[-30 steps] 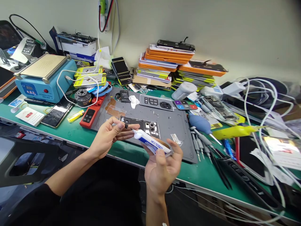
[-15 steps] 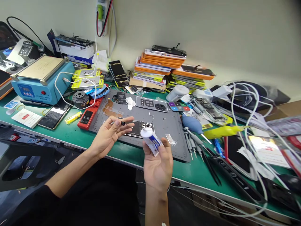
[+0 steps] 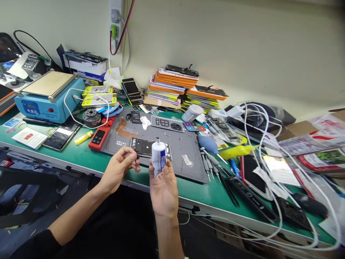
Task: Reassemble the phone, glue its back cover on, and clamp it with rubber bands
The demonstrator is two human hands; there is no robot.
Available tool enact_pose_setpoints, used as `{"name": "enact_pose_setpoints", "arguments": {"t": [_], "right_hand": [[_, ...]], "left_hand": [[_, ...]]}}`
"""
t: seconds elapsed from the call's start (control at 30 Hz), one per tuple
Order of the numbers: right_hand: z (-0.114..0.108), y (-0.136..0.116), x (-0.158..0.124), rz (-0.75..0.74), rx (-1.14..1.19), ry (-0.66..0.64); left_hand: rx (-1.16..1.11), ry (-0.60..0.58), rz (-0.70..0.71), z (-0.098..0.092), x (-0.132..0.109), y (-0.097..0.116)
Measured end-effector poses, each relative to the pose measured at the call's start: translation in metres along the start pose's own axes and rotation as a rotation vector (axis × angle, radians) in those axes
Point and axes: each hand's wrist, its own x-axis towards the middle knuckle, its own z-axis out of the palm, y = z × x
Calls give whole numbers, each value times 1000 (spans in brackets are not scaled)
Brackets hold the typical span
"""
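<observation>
My right hand (image 3: 164, 189) grips a white and blue glue tube (image 3: 159, 158), held nearly upright with its small dark nozzle at the top. To its left, my left hand (image 3: 121, 165) is closed in a pinch on a small black cap (image 3: 138, 156), mostly covered by the fingers. Behind both hands an opened phone (image 3: 142, 147) lies on the grey mat (image 3: 185, 144), its inner parts exposed. The tube hides part of that phone. A silver phone back cover (image 3: 164, 124) with a camera cutout rests farther back on the mat.
At left are a blue heating machine (image 3: 51, 100), a red device (image 3: 97, 138) and a dark phone (image 3: 61, 135). Boxes (image 3: 172, 82) are stacked by the wall. Screwdrivers (image 3: 210, 163), a blue air blower (image 3: 208, 144), a yellow bottle (image 3: 235, 152) and white cables (image 3: 280, 216) crowd the right.
The tube has turned more upright in my right hand. My left hand's fingers have curled closer round the cap. The whole view has shifted, bringing more of the right side in.
</observation>
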Motion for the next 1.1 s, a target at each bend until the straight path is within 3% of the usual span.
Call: {"name": "enact_pose_setpoints", "arguments": {"t": [0.13,0.23,0.53,0.67,0.8,0.9,1.0,1.1], "right_hand": [[13,9,-9,-13,-20,-49],[20,15,-15,-78,-52,-71],[41,46,-31,-333,-169,-79],[39,50,-35,-387,-276,-188],[32,27,-24,-560,-524,-209],[36,6,-8,-458,-656,-279],[42,-1,4,-240,-576,-420],[43,2,7,-145,-477,-423]], "left_hand": [[174,23,225,-7,0,4],[261,18,284,-10,-1,8],[205,-143,291,-16,-16,8],[138,-72,259,-20,-15,13],[41,6,209,-22,-15,26],[1,-46,94,-18,-16,32],[-4,-90,7,-16,-16,26],[37,-98,0,-17,-16,18]]}}
